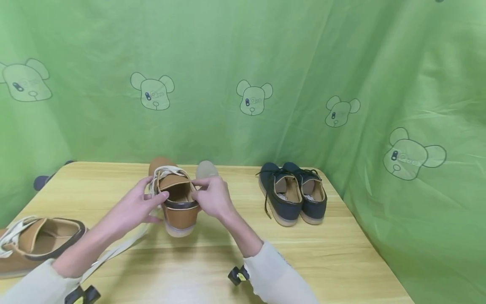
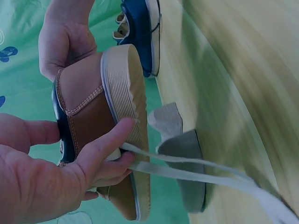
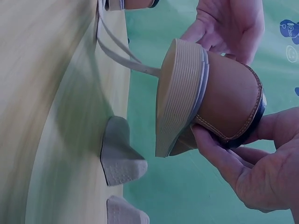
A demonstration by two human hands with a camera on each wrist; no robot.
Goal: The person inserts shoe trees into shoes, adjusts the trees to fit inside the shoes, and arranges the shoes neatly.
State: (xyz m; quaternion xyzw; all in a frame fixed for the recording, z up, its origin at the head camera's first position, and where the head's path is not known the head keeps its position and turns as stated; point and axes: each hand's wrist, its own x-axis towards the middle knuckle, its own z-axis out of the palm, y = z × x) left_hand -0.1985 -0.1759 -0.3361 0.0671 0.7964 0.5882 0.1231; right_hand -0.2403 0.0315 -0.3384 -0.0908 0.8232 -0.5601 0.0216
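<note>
I hold a tan shoe [image 1: 178, 202] with a dark collar, heel toward me, just above the wooden table [image 1: 341, 253]. My left hand [image 1: 153, 198] grips its left side by the heel. In the left wrist view its fingers [image 2: 105, 149] curl round the ribbed sole edge over the cream lace [image 2: 196, 170]. My right hand [image 1: 201, 188] grips the right side of the collar. The right wrist view has its fingers [image 3: 219, 154] round the heel of the shoe [image 3: 224, 93]. The long lace [image 1: 121, 247] trails down to the left.
The matching tan shoe [image 1: 34, 245] lies at the table's left edge. A navy pair [image 1: 292, 194] stands to the right. Grey insoles [image 3: 119, 158] lie on the table behind the held shoe, one showing as an insole [image 1: 206, 169]. Green cloth hangs all round.
</note>
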